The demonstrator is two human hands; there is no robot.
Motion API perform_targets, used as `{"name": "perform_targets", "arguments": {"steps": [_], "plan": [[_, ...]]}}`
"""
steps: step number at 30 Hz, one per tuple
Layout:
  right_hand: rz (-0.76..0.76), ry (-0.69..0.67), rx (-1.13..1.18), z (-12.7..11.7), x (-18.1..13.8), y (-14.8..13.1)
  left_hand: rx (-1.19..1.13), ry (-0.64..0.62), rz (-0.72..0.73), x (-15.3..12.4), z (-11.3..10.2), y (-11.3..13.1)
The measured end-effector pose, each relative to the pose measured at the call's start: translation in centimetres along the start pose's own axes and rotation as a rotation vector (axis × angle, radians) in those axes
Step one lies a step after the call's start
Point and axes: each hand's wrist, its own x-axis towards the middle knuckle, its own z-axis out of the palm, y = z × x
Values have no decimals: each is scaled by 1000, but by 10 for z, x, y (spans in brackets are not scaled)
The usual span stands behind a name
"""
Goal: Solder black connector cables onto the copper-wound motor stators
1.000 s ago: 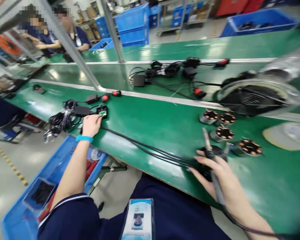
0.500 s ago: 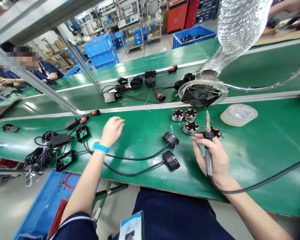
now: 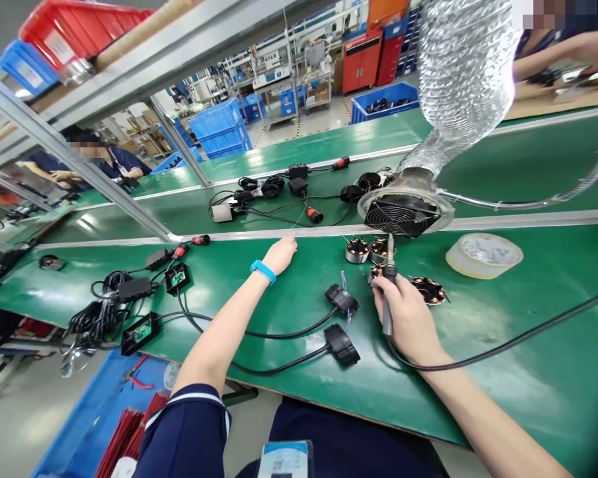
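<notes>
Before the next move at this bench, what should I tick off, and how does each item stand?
1. Right hand grips the soldering iron, tip up: ok.
2. Iron tip clear of the left hand, which rests apart by the metal rail: ok.
3. Fume fan sits just behind the tip: ok; whether it runs: cannot tell.
4. Wound stators lie within reach beside the right hand: ok.
5. The black connector housings with bare wire ends lie free on the green mat: ok.
6. Iron cord trails across the mat, snag risk: not ok.
</notes>
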Motion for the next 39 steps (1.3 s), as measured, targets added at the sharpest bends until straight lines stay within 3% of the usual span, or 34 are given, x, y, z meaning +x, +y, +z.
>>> {"name": "perform_targets", "arguments": {"steps": [6, 10, 13, 16, 20, 23, 27, 33, 35, 39], "plan": [[14, 33, 77, -3, 2, -5, 32, -9, -44, -20, -11, -1], [54, 69, 206, -10, -4, -14, 15, 38, -9, -35, -20, 14], [92, 79, 325, -15, -9, -20, -222, 107, -47, -50, -27, 39], [116, 96, 381, -17, -11, -22, -664, 158, -126, -60, -36, 67], [128, 123, 299, -18, -13, -22, -1096, 49, -215, -57, -44, 96], [138, 143, 194, -20, -14, -22, -1149, -69, -245, -45, -45, 106], [195, 134, 125, -21, -16, -24, -1149, -118, -167, -33, -46, 112], [248, 110, 241, -19, -14, -24, -1389, -237, -104, -38, -44, 125], [266, 101, 291, -18, -12, -24, -1482, -222, -85, -41, -42, 127], [284, 58, 387, -13, -3, -23, -1604, -36, -142, -46, -43, 122]]}}
